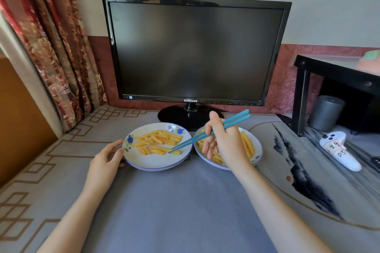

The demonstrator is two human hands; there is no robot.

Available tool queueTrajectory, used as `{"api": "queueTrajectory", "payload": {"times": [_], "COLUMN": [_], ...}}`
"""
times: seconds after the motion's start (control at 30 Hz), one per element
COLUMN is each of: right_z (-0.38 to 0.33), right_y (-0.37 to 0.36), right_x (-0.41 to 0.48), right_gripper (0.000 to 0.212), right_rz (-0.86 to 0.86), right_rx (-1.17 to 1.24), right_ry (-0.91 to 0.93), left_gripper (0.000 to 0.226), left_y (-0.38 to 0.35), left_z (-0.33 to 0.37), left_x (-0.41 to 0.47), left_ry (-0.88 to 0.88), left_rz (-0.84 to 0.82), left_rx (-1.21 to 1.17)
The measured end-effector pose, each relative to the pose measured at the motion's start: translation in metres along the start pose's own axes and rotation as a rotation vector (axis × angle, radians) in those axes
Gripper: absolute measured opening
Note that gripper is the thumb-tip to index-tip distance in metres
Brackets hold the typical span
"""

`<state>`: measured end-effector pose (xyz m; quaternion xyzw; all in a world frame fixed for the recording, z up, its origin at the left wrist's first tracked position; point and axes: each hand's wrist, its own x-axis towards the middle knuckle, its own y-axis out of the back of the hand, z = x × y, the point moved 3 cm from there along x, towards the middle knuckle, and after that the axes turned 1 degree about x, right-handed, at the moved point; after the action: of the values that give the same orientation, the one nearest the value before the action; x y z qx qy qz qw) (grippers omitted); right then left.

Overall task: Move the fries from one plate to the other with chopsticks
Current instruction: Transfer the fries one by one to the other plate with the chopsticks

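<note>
Grey-blue cloth counter (185,201), black monitor (195,51) at 12 o'clock, floral curtain (51,47) at 10. Right grip (224,141) pinches teal chopsticks (236,119), tips on fries (160,138) in left plate (156,161); left grip (107,156) holds its 9 o'clock rim.

The slim plastic chopsticks (232,122) are teal, the thin fries (158,138) golden-yellow, the round ceramic plate (156,161) white with blue flowers.

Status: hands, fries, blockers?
Left hand holds left plate rim. Right hand grips teal chopsticks, tips at a fry there. Right plate also holds fries. Nothing blocking.
</note>
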<state>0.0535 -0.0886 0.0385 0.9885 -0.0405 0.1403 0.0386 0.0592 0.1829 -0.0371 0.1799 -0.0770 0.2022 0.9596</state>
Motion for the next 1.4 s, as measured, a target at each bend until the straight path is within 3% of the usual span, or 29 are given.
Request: {"api": "queueTrajectory", "payload": {"times": [0.47,0.73,1.07,1.27,1.4], "right_z": [-0.024,-0.018,-0.002,-0.014,-0.020], "right_y": [0.084,0.132,0.143,0.136,0.110], "right_x": [-0.023,-0.044,-0.056,-0.054,-0.046], "right_gripper": [0.046,0.044,0.043,0.041,0.042], "right_rz": [0.351,0.523,0.472,0.460,0.366], "right_rx": [0.075,0.021,-0.021,0.012,0.059], "right_ry": [0.194,0.197,0.109,0.154,0.157], "left_gripper": [0.030,0.029,0.030,0.029,0.028], "left_y": [-0.001,-0.002,-0.001,0.000,0.000], "left_z": [-0.006,-0.006,-0.007,-0.008,-0.008], "left_x": [0.004,0.005,0.004,0.005,0.005], "left_ry": [0.010,0.008,0.001,0.009,0.015], "left_rz": [-0.005,-0.003,-0.011,-0.017,-0.016], "left_rx": [0.000,0.006,0.033,0.022,0.016]}}
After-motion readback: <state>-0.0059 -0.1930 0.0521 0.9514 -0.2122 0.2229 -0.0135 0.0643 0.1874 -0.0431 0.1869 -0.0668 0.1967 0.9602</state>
